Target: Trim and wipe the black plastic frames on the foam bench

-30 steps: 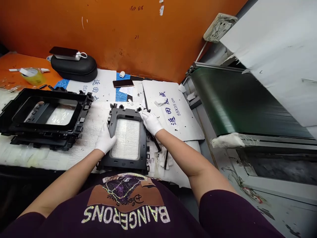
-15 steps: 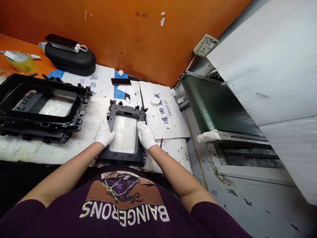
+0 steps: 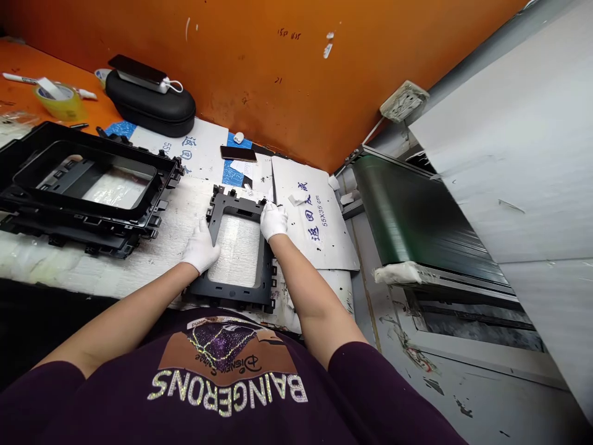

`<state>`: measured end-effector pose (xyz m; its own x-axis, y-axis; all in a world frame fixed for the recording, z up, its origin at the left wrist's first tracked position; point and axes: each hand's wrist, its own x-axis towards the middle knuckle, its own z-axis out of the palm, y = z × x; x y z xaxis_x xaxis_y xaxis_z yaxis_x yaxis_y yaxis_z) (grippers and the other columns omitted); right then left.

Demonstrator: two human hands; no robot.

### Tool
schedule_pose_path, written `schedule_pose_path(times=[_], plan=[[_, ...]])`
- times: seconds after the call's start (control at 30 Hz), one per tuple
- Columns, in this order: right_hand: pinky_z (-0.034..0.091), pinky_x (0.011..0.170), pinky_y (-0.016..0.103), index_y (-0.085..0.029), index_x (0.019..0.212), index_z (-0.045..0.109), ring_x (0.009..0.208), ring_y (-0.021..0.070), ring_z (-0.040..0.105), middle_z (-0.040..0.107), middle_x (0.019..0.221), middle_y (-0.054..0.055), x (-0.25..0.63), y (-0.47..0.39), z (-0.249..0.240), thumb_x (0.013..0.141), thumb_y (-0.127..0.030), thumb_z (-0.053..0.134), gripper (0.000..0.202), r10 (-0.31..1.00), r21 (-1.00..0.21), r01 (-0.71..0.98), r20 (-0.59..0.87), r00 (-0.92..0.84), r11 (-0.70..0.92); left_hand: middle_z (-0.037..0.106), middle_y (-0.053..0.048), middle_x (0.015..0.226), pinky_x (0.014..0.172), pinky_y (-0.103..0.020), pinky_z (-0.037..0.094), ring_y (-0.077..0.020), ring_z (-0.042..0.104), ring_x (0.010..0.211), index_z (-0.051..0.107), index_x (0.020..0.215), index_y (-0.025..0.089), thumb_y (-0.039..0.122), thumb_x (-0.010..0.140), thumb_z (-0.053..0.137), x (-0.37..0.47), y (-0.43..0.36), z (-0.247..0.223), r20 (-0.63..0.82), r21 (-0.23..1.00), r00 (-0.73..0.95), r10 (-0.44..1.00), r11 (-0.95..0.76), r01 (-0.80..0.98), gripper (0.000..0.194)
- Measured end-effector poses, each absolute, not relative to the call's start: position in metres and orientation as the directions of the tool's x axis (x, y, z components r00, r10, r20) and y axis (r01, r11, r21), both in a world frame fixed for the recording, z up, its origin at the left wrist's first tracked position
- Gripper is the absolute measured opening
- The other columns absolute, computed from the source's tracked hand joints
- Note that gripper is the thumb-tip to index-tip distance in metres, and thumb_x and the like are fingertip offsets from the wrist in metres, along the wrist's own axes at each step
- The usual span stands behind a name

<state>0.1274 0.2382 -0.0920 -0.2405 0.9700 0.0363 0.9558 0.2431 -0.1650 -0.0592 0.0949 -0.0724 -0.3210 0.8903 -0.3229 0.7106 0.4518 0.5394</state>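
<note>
A black plastic frame (image 3: 231,292) with a rectangular opening and clips along its edges lies flat on the white foam-covered bench in front of me. My left hand (image 3: 201,247), in a white glove, grips its left side, thumb towards the opening. At the far right corner, my gloved right hand (image 3: 273,220) is closed over the frame's edge; its fingertips are partly hidden. I cannot see whether a small thing is under those fingers. Left of my left hand sits a stack of larger black plastic housings (image 3: 88,216).
Behind the frame lie a phone (image 3: 238,154) and a white earbud case (image 3: 238,138). A black zip case (image 3: 148,106) carries another phone with a power bank, beside a tape roll (image 3: 60,102). Marked white sheets (image 3: 296,179) cover the bench's right. Further right is a green conveyor belt (image 3: 384,204).
My right hand has slid away from me along the frame's right side to its far corner. My left hand stays on the left side. The view has turned slightly.
</note>
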Motion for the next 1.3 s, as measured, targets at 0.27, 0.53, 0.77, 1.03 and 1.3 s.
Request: schedule_pose_path(times=[0.27,0.53,0.77,1.03,1.3], plan=[[0.044,0.110,0.051,-0.007,0.139,0.060,0.127,0.0345,0.054,0.063,0.140,0.019,0.153,0.206,-0.090,0.102,-0.018,0.032,0.048,0.943,-0.149,0.932,0.001,-0.333,0.330,0.047,-0.027,0.151,0.104,-0.050,0.052,-0.0396,0.061,0.126,0.015,0.161,0.008,0.026,0.080,0.062,-0.060,0.096,-0.069,-0.360,0.523,-0.313,0.879,0.468,0.712,0.095],[0.048,0.104,0.053,-0.010,0.131,0.065,0.120,0.0359,0.057,0.070,0.124,0.021,0.137,0.233,-0.096,0.098,-0.017,0.034,0.046,0.951,-0.188,0.932,0.092,-0.297,0.309,0.043,-0.027,0.154,0.104,-0.049,0.051,-0.0398,0.060,0.127,0.015,0.161,0.008,0.029,0.081,0.060,-0.059,0.096,-0.071,-0.367,0.514,-0.323,0.873,0.479,0.712,0.094],[0.040,0.118,0.047,-0.003,0.143,0.056,0.133,0.0306,0.050,0.059,0.144,0.021,0.126,0.225,-0.090,0.099,-0.015,0.037,0.049,0.833,-0.124,0.825,0.023,-0.553,0.551,0.038,-0.029,0.157,0.102,-0.049,0.052,-0.0399,0.060,0.129,0.012,0.162,0.008,0.027,0.078,0.061,-0.061,0.099,-0.078,-0.391,0.507,-0.291,0.873,0.469,0.723,0.099],[0.040,0.118,0.049,-0.010,0.127,0.069,0.125,0.0279,0.055,0.069,0.129,0.017,0.068,0.265,-0.084,0.102,-0.016,0.036,0.042,0.638,-0.163,0.635,-0.041,-0.769,0.755,0.038,-0.029,0.157,0.106,-0.049,0.050,-0.0399,0.059,0.130,0.015,0.160,0.004,0.025,0.080,0.059,-0.060,0.099,-0.075,-0.405,0.510,-0.291,0.867,0.479,0.714,0.094],[0.041,0.117,0.051,-0.002,0.141,0.058,0.131,0.0313,0.056,0.061,0.142,0.022,0.128,0.255,-0.082,0.096,-0.010,0.035,0.051,0.701,-0.043,0.704,-0.063,-0.710,0.709,0.042,-0.028,0.155,0.099,-0.048,0.054,-0.0385,0.063,0.124,0.013,0.162,0.009,0.026,0.081,0.059,-0.059,0.095,-0.070,-0.419,0.536,-0.291,0.860,0.493,0.686,0.094]])
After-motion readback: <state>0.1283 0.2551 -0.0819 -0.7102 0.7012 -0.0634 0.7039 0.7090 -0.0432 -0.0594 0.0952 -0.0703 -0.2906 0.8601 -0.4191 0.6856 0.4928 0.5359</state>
